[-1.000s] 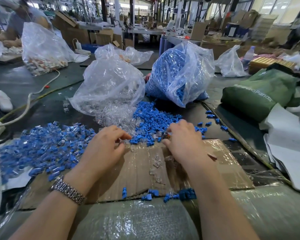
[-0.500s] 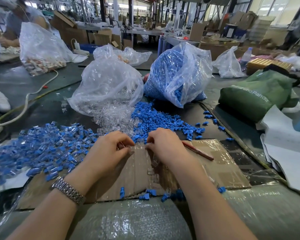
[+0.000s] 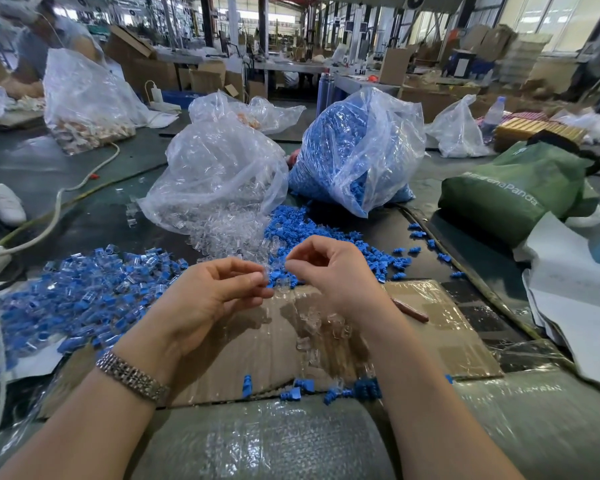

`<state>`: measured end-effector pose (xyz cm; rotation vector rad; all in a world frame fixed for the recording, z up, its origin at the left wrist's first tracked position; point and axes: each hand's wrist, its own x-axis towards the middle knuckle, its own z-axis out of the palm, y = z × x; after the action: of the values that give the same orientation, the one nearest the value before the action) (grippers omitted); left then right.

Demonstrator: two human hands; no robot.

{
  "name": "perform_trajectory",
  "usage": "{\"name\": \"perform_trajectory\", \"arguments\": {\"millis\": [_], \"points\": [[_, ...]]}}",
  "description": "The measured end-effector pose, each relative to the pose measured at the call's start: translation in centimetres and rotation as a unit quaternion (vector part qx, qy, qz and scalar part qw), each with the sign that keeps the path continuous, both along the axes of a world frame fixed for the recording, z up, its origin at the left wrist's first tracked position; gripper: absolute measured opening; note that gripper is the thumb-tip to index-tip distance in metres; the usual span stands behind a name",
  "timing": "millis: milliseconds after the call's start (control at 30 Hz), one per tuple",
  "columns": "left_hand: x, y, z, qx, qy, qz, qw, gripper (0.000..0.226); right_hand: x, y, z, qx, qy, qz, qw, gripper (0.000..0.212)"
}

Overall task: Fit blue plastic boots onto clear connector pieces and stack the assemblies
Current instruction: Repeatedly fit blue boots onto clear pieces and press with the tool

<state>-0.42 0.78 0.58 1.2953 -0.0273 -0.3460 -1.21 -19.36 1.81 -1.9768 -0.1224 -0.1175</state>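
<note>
A small blue boot [image 3: 277, 274] with a clear connector piece [image 3: 283, 283] against it sits in the gap between the two hands, raised a little over the far edge of the taped cardboard sheet [image 3: 440, 327]. The left hand [image 3: 208, 299] has its grip narrow, thumb and forefinger pinched at the left end of the pair; the right hand [image 3: 329, 271] has its fingers curled and its fingertips meet the pair from the right, though exactly which piece each hand holds is too small to tell. A metal watch [image 3: 132, 375] is on the left wrist. Loose clear pieces [image 3: 319, 323] lie on the cardboard under the right hand, and a few stray blue boots [image 3: 302, 386] along its near edge. To the left on the bench [image 3: 49, 168] spreads the heap of finished assemblies [image 3: 84, 292]. Beyond the hands lie loose blue boots [image 3: 312, 230], then a clear bag of connectors [image 3: 219, 181] and a bag of blue boots [image 3: 357, 147]. A green bag [image 3: 513, 188] lies to the right.
</note>
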Motion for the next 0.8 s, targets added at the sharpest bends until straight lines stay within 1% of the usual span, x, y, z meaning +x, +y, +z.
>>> {"name": "perform_trajectory", "arguments": {"millis": [67,133,233,333,567,800], "points": [[0.14,0.04,-0.03,-0.024,0.013,-0.001,1.0,0.029,-0.29,-0.13,0.37,0.07,0.003,0.026,0.997,0.003],[0.23,0.09,-0.07,-0.044,0.018,-0.006,0.999,0.022,-0.56,-0.06,0.6,0.094,0.005,0.043,0.995,0.005],[0.24,0.09,-0.13,-0.062,0.016,-0.018,0.998,0.014,-0.83,0.23,0.75,0.069,-0.011,0.054,0.996,0.003],[0.31,0.23,-0.13,-0.066,0.016,-0.029,0.997,0.016,-0.97,0.37,0.76,0.032,-0.033,0.058,0.997,0.003],[0.13,-0.09,-0.03,-0.094,0.019,-0.024,0.995,0.018,-1.11,0.53,0.81,-0.012,-0.064,0.086,0.994,0.005],[-0.15,-0.22,0.15,-0.077,-0.015,-0.031,0.996,0.02,-1.05,0.52,0.58,-0.045,-0.095,0.1,0.989,0.002]]}}
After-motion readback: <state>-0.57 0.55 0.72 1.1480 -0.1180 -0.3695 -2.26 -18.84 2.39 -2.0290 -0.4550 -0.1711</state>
